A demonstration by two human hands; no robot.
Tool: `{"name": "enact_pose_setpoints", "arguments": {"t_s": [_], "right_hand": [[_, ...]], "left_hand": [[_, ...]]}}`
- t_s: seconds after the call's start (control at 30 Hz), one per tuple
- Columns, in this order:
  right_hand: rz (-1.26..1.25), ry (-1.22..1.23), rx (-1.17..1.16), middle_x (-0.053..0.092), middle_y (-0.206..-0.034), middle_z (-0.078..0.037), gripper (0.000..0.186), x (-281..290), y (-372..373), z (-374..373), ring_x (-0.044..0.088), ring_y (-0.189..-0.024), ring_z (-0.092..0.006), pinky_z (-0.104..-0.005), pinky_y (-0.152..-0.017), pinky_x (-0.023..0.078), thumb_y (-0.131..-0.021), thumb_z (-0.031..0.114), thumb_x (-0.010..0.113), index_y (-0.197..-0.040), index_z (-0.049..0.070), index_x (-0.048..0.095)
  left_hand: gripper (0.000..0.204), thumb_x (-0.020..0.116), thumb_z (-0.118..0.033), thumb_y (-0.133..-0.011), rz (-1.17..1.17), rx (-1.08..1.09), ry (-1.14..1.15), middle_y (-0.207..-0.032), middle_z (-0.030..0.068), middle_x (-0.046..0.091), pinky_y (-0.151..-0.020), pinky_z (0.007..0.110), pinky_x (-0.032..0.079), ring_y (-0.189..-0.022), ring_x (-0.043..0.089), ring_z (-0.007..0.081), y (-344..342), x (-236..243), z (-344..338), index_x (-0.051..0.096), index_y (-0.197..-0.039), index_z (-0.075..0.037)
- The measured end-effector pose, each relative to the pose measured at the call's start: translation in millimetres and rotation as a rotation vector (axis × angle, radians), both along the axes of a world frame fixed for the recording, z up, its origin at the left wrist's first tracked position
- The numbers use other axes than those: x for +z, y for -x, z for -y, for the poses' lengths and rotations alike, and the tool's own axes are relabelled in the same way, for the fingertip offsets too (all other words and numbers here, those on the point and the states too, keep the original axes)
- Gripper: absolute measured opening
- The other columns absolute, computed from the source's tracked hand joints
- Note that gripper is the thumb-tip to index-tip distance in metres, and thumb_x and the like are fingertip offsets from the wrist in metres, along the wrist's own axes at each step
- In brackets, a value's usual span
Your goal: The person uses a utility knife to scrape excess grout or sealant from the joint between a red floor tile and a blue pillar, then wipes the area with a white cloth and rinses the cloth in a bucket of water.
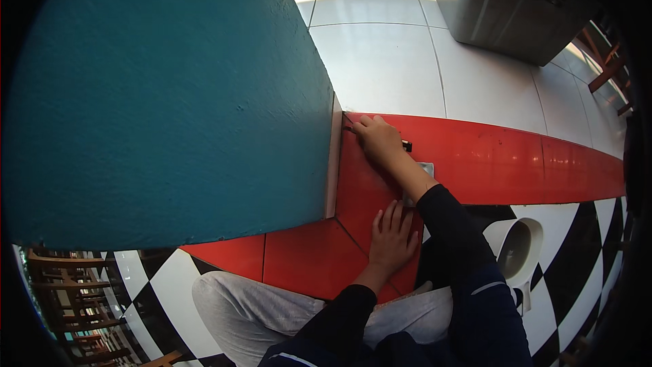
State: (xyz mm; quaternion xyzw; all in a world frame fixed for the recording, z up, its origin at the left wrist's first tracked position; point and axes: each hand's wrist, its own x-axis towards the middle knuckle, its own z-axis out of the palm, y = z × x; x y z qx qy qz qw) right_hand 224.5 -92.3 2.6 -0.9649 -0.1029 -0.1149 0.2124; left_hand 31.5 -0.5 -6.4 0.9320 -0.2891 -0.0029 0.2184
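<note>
My right hand [378, 140] is closed, fingers pinched down at the corner where the red tile ledge [475, 156] meets the foot of the teal wall [170, 109]. A thin dark tip shows by its fingertips; most of what it holds is hidden. Beside the wrist, a small black piece with a yellowish mark [407, 145] sticks out; whether it belongs to the held thing I cannot tell. Flat on the red tile nearer me lies my left hand [394, 241], fingers spread, holding nothing. A pale, shallow object [426, 168] is partly covered by my right forearm.
A whitish, open-topped container [536, 251] stands on the black-and-white checked floor [178, 292] to the right. Beyond the ledge, white floor tiles [380, 61] lead to a large grey bin-like box [499, 13]. Wooden chairs [75, 285] stand at far left.
</note>
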Motion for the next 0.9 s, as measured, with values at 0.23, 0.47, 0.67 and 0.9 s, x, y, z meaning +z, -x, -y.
{"name": "enact_pose_setpoints", "arguments": {"t_s": [0.23,0.47,0.67,0.9], "right_hand": [[0.08,0.027,-0.061,0.058,-0.091,-0.002,0.019,-3.7,2.7,-1.0,0.058,-0.083,-0.0243,-0.0374,-0.063,0.054,-0.083,0.009,0.052,-0.098,0.013,0.062],[0.128,0.01,-0.089,0.057,-0.091,-0.003,0.019,-1.9,-10.9,3.2,0.058,-0.082,-0.0246,-0.0372,-0.063,0.054,-0.083,0.008,0.052,-0.098,0.013,0.062],[0.055,0.011,-0.134,0.058,-0.092,-0.003,0.018,3.0,-12.4,2.7,0.058,-0.082,-0.0246,-0.0374,-0.063,0.053,-0.083,0.01,0.051,-0.097,0.013,0.062],[0.006,0.042,-0.014,0.058,-0.09,-0.003,0.02,-0.8,1.5,-2.1,0.058,-0.08,-0.0246,-0.037,-0.064,0.053,-0.084,0.01,0.051,-0.099,0.015,0.064]], "left_hand": [[0.051,0.053,-0.036,-0.083,0.003,-0.006,0.002,-0.138,0.0168,0.036,-0.11,0.047,0.018,-0.135,0.027,0.0275,-1.2,1.6,1.2,0.05,-0.122,-0.004],[0.051,0.054,-0.037,-0.083,0.008,-0.013,0.006,-0.137,0.0171,0.036,-0.11,0.047,0.017,-0.135,0.026,0.0273,-1.3,0.7,6.0,0.051,-0.121,-0.003],[0.051,0.054,-0.037,-0.082,-0.011,-0.018,0.002,-0.138,0.0174,0.036,-0.11,0.048,0.016,-0.136,0.026,0.0279,-1.1,0.6,3.0,0.051,-0.12,-0.003],[0.049,0.054,-0.036,-0.083,0.004,0.001,0.01,-0.138,0.0168,0.036,-0.11,0.048,0.017,-0.135,0.027,0.0281,-1.0,0.5,-0.1,0.052,-0.117,-0.002]]}}
